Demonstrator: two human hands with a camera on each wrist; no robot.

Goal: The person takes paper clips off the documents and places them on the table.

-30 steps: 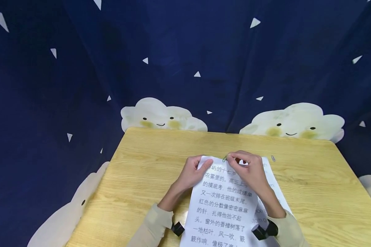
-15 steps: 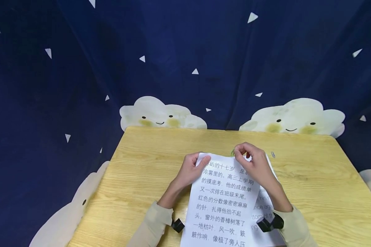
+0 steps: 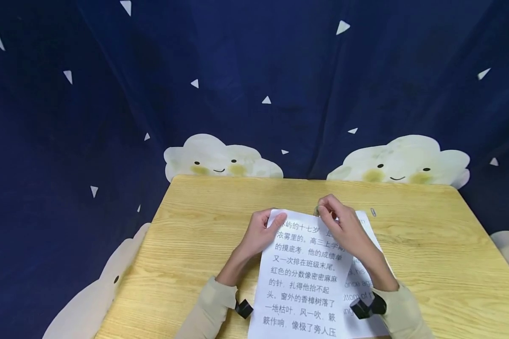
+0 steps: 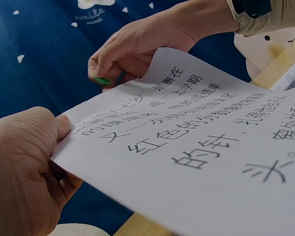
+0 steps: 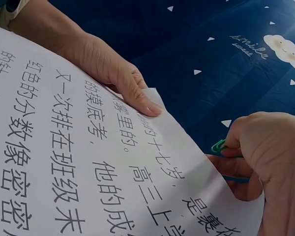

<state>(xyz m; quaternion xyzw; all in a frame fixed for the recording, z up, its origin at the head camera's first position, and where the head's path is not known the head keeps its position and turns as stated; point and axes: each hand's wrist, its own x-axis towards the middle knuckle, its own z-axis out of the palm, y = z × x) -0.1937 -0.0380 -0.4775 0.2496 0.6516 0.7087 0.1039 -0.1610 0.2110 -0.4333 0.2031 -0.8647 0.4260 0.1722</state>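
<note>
My left hand [image 3: 260, 234] grips the upper left corner of a white sheet of paper [image 3: 299, 282] printed with large Chinese characters, its thumb on the front. The sheet is raised and bends in the left wrist view. At the sheet's top edge, my right hand [image 3: 343, 226] pinches a green paper clip [image 5: 218, 146] between thumb and forefinger. The clip points toward the paper's edge and stands a little off it in the right wrist view. Something thin and blue [image 5: 236, 179] shows among the right hand's lower fingers, partly hidden behind the sheet.
A second sheet with English print [image 3: 358, 285] lies under the first, to the right. Another paper clip [image 3: 373, 212] rests on the wooden table [image 3: 203, 226] beyond it. A dark blue curtain [image 3: 237, 70] with white clouds hangs behind the table.
My right hand has moved up and to the right with the green paper clip, then slightly back left along the top edge. The left hand keeps its grip on the sheet.
</note>
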